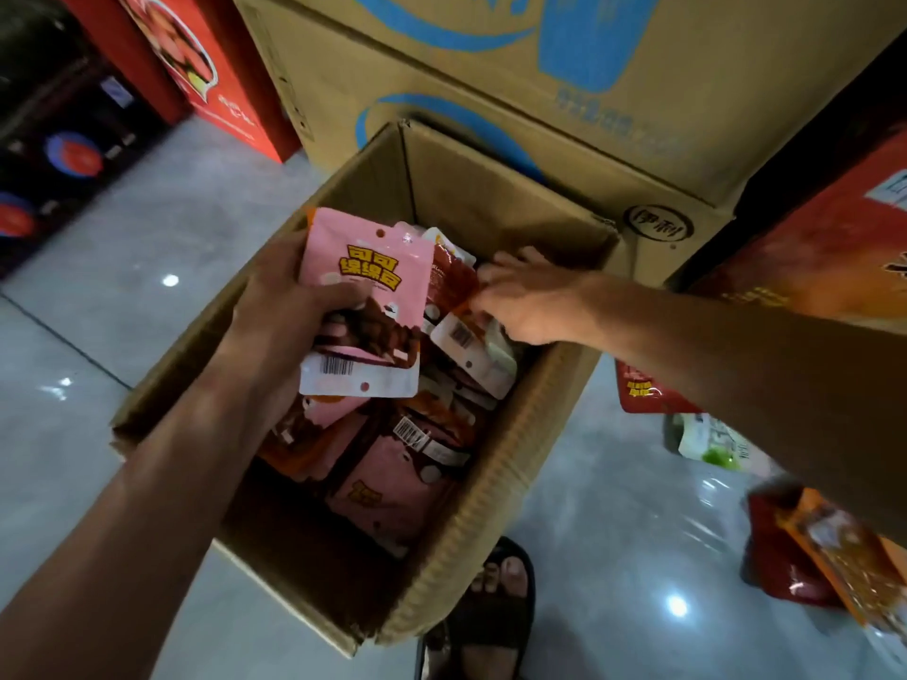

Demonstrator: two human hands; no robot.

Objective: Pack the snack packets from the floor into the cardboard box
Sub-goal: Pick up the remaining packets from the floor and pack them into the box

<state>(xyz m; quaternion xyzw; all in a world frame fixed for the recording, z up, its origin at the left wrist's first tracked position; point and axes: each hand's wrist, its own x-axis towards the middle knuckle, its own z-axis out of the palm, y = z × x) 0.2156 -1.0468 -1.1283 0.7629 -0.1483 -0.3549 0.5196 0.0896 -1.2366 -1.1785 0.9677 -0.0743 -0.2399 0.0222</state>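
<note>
An open cardboard box (495, 488) stands on the grey floor, partly filled with pink and brown snack packets (392, 478). My left hand (289, 306) holds a small stack of pink packets (365, 306) above the box's left side, thumb across the front. My right hand (520, 299) reaches into the far right part of the box, fingers spread on the packets lying there. On the floor at the right lie loose packets: a red one (643, 387), a white-green one (716, 444) and orange-red ones (834, 547), partly hidden by my right arm.
A large printed carton (540, 81) stands right behind the box. Red cartons (206, 61) are at the back left, an orange carton (810, 257) at the right. A foot in a dark sandal (495, 606) is beside the box's near corner. Glossy floor stretches to the left.
</note>
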